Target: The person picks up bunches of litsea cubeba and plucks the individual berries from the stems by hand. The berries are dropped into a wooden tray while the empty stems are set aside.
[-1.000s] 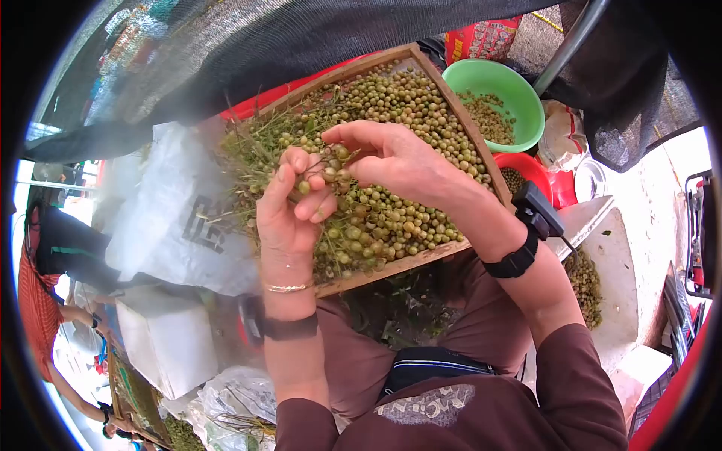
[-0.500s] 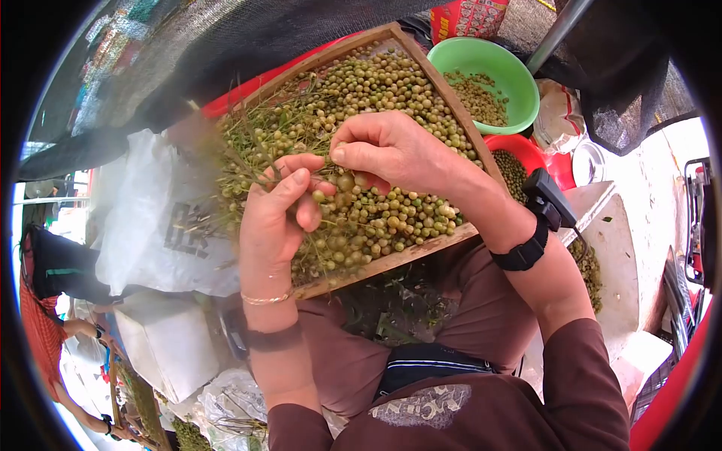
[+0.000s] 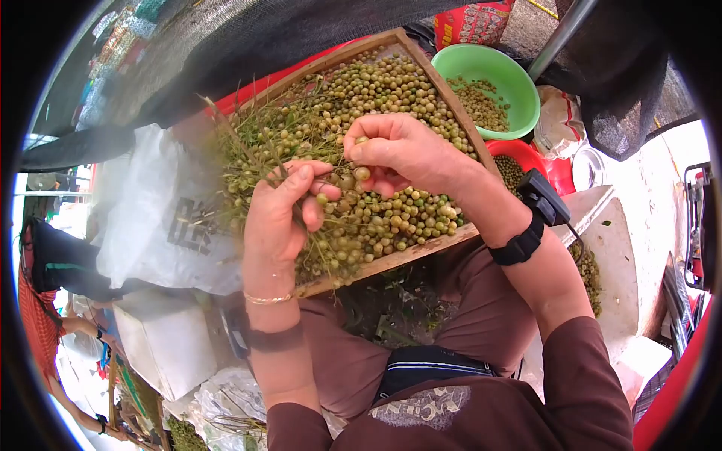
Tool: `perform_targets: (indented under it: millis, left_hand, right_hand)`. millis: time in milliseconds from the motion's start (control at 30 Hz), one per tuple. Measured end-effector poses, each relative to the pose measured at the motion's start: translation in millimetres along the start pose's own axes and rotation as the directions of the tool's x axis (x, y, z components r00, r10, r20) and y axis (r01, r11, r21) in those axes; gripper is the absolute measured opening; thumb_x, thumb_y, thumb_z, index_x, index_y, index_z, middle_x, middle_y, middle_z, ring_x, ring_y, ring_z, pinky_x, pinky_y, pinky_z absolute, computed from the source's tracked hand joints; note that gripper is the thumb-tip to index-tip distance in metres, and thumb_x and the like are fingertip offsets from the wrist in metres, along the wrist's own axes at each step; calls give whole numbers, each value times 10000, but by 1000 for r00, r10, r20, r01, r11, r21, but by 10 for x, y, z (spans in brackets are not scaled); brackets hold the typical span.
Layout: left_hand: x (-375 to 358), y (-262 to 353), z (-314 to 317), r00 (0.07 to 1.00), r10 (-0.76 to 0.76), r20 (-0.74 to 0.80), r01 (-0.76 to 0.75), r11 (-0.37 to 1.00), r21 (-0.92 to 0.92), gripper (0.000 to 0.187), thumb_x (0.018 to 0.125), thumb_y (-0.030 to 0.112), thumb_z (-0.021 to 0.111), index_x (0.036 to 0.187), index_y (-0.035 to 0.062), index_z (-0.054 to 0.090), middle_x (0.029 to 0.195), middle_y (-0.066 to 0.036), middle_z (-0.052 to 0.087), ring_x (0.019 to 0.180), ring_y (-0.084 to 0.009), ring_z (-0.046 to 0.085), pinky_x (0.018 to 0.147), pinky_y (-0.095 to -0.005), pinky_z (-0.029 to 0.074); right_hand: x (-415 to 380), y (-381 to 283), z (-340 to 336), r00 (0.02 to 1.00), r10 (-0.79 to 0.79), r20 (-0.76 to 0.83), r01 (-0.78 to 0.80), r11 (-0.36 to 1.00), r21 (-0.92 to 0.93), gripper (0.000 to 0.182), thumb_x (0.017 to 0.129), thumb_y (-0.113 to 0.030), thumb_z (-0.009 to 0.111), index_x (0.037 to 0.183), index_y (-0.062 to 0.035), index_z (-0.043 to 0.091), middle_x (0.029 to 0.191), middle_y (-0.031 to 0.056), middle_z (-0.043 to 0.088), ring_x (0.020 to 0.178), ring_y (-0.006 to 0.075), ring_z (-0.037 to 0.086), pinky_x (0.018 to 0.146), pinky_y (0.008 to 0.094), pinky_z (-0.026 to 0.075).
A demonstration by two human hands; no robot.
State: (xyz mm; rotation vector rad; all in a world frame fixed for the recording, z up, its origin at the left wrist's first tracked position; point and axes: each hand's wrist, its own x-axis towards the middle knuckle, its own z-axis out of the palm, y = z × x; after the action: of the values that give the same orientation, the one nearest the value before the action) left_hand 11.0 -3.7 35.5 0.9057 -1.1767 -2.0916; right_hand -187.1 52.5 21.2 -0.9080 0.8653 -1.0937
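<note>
My left hand [image 3: 280, 207] is closed around a bunch of thin green stems [image 3: 244, 161] bearing small round berries, and part of the bunch is blurred. Just to its right, my right hand [image 3: 402, 154] has thumb and forefinger pinched on a small berry [image 3: 362, 140]. Another yellowish berry [image 3: 362, 174] shows right below those fingertips. Both hands are above a wooden-framed tray [image 3: 445, 89] that slants across the view. Loose green-brown berries [image 3: 387, 83] cover much of it, with stemmed ones on its left side.
Beyond the tray stand a green basin [image 3: 523, 98] and a red basin [image 3: 526, 150], both holding berries. A white plastic bag [image 3: 143, 218] lies left of the tray, above a white foam box [image 3: 165, 349]. Another person's arm [image 3: 71, 402] shows at the lower left.
My right hand has moved slightly right, away from the left hand, and the yellowish berry now shows clearly below its fingers. My left hand has shifted a little right, still gripping the stems.
</note>
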Motion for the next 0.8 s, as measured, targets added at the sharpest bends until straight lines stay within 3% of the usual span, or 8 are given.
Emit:
perform_targets:
  millis: [400, 433, 467, 500, 567, 600, 667, 800]
  left_hand:
    - [-30, 48, -4, 996, 39, -78, -33, 996, 86, 214, 866, 145, 537, 939, -49, 590, 714, -148, 638, 418, -81, 490, 385, -181, 367]
    - [-37, 52, -2, 994, 50, -92, -40, 993, 108, 213, 866, 144, 535, 939, -49, 590, 712, -146, 638, 418, -81, 490, 384, -180, 366]
    - [-43, 54, -5, 994, 49, -93, -39, 993, 108, 213, 866, 144, 535, 939, -49, 590, 712, -146, 638, 418, -81, 490, 384, -180, 366]
    - [-48, 57, -8, 992, 63, -105, -52, 993, 109, 212, 867, 144, 534, 935, -49, 591, 711, -146, 637, 419, -81, 490, 385, -180, 366]
    - [-42, 55, -2, 991, 76, -114, -63, 992, 111, 211, 867, 143, 532, 931, -49, 593, 710, -145, 637, 419, -81, 490, 385, -180, 366]
    - [-37, 52, 10, 988, 80, -136, -64, 991, 114, 211, 868, 143, 530, 926, -49, 595, 711, -147, 637, 418, -81, 489, 384, -180, 366]
    - [-31, 47, 16, 984, 85, -157, -67, 991, 119, 210, 869, 143, 528, 922, -49, 596, 711, -148, 637, 417, -81, 487, 384, -181, 367]
    - [-27, 48, 3, 990, 76, -120, -61, 991, 117, 208, 870, 141, 528, 917, -49, 599, 712, -146, 636, 425, -84, 498, 385, -180, 370]
  right_hand:
    - [115, 153, -87, 996, -68, -55, 72, 995, 72, 130, 789, -115, 499, 876, -31, 546, 716, 37, 600, 555, 76, 563, 454, 191, 411]
    - [153, 196, -114, 979, -136, -150, 88, 952, -292, 154, 781, -110, 506, 898, -19, 550, 709, 34, 591, 551, 79, 550, 458, 199, 408]
    - [176, 221, -125, 950, -231, -211, 54, 786, -616, 180, 774, -104, 513, 920, -8, 555, 702, 30, 581, 546, 81, 536, 463, 208, 406]
    - [158, 206, -90, 950, -231, -212, 54, 787, -615, 180, 774, -104, 513, 920, -8, 555, 702, 30, 581, 546, 81, 536, 463, 208, 406]
    - [87, 156, 9, 973, -81, -214, 20, 962, -273, 162, 787, -75, 499, 928, -6, 540, 696, -13, 538, 554, 65, 521, 467, 192, 380]
    - [81, 152, 17, 973, -81, -214, 20, 962, -273, 162, 787, -75, 499, 928, -6, 540, 696, -13, 538, 554, 65, 521, 467, 192, 380]
    - [77, 148, 27, 994, -6, -107, 8, 1000, 15, 138, 818, -107, 534, 907, -4, 558, 679, -20, 538, 557, 58, 521, 455, 180, 374]
    - [98, 146, 42, 997, 19, -80, -23, 999, -44, 157, 840, -163, 575, 876, -10, 574, 642, -27, 531, 549, 48, 518, 437, 166, 365]
